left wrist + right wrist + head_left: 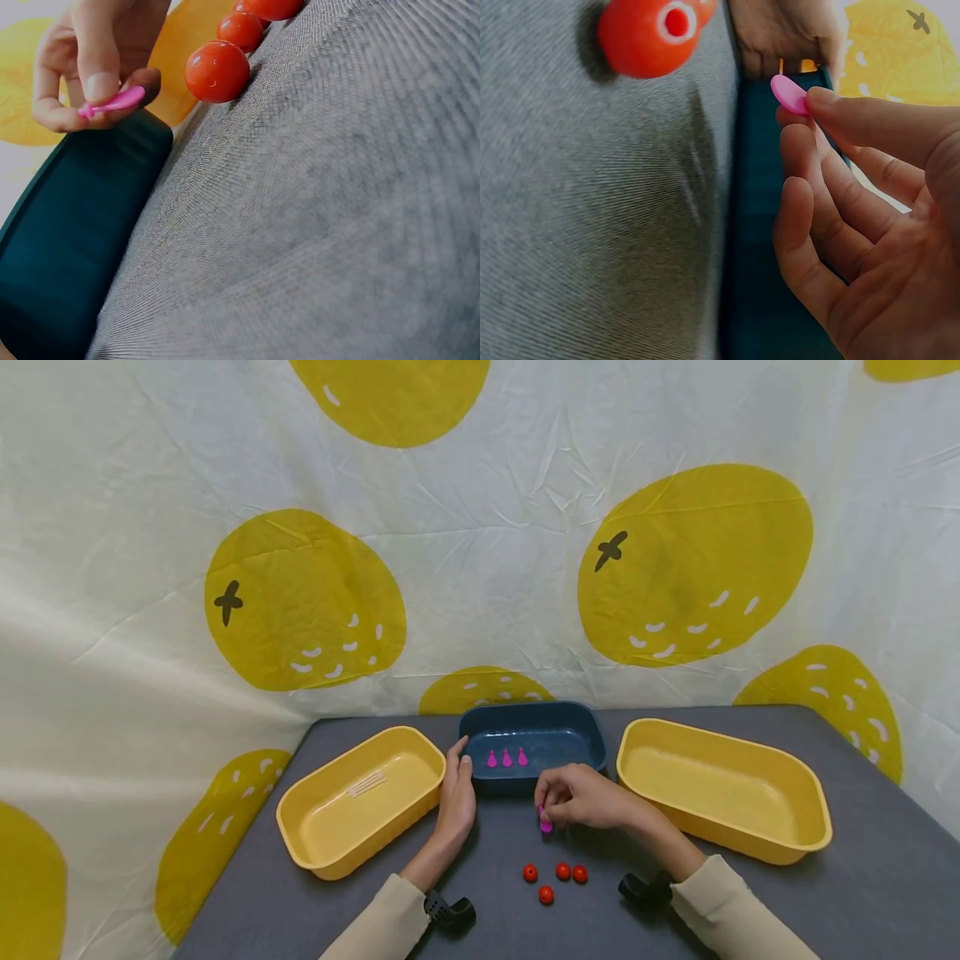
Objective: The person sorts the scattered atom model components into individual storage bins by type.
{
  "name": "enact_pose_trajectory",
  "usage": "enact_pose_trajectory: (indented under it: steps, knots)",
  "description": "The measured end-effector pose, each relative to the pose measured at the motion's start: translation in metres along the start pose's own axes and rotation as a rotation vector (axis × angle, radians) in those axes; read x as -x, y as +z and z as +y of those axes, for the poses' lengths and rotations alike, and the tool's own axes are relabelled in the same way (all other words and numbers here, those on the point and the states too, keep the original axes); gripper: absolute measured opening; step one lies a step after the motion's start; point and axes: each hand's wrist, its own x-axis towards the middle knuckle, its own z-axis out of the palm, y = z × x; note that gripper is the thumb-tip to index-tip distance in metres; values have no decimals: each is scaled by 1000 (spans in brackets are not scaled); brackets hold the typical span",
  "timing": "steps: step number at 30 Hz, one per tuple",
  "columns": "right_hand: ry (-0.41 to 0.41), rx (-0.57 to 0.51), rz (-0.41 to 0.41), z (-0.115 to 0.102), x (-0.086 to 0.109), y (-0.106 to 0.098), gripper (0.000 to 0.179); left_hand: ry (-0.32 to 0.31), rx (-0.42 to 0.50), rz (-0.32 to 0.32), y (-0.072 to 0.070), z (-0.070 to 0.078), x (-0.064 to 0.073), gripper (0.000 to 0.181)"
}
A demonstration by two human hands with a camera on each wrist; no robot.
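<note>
The right hand [581, 795] pinches a pink teardrop-shaped piece [546, 827] just before a dark-blue rectangular plastic tray [561, 745] holding three similar pieces [507, 760]. The left hand [456, 802], fingers extended and released, touches the tray's left end. Four round red beads [546, 895] lie on the grey tabletop [495, 843].

Wht curtain [491, 593] w/ ylw print bhd gry tbl [495, 843].

No text, label, brand, number or sign readable in any of three views.
</note>
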Motion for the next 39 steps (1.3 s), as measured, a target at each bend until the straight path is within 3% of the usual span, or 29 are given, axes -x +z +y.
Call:
enact_pose_trajectory:
  steps: [24, 39]
  knots:
    - [-28, 27, 96, -18, 9, -14, 4, 9, 11, 1, -1, 0, 2, 46]
    - [-14, 105, 119, -34, -1, -46, 9, 11, 16, -14, -2, 2, 4, 46]
